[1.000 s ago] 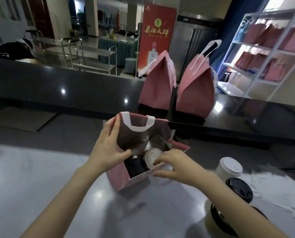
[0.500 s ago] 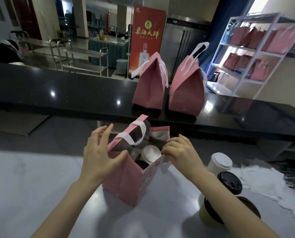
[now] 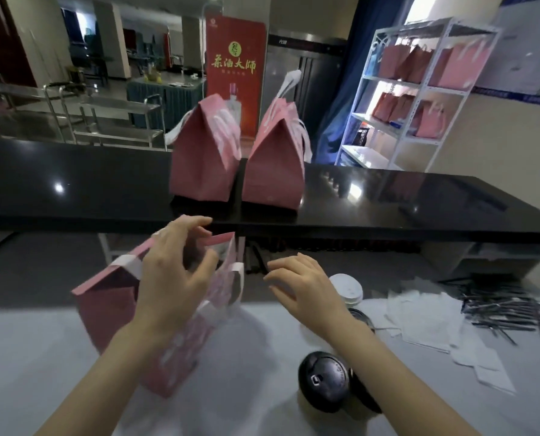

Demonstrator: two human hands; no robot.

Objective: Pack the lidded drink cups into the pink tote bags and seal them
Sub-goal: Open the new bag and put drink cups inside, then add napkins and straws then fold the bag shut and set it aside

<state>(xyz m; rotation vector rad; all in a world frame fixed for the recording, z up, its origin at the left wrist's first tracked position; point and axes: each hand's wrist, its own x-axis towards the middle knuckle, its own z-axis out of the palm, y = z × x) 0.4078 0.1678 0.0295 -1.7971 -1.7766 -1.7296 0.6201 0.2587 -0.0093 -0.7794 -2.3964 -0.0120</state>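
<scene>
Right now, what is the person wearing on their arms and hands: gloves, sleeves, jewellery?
Nothing that shows. The left hand and right hand are bare, without gloves; I see no rings, though blur could hide a thin one. The left forearm and right forearm are uncovered to the picture's lower edge: no sleeves, watch or bracelet.

Bag mouth covered, edges cut, print smeared.
The left hand (image 3: pixel 174 278) covered the mouth of the pink tote bag (image 3: pixel 111 313), hiding its contents; the bag's printed front was blurred past reading. The right forearm (image 3: pixel 375 360) hid one side of the black-lidded cup (image 3: pixel 322 383), and the right hand (image 3: pixel 306 287) hid part of the white-lidded cup (image 3: pixel 349 287). Both arms ran off the bottom edge.
</scene>
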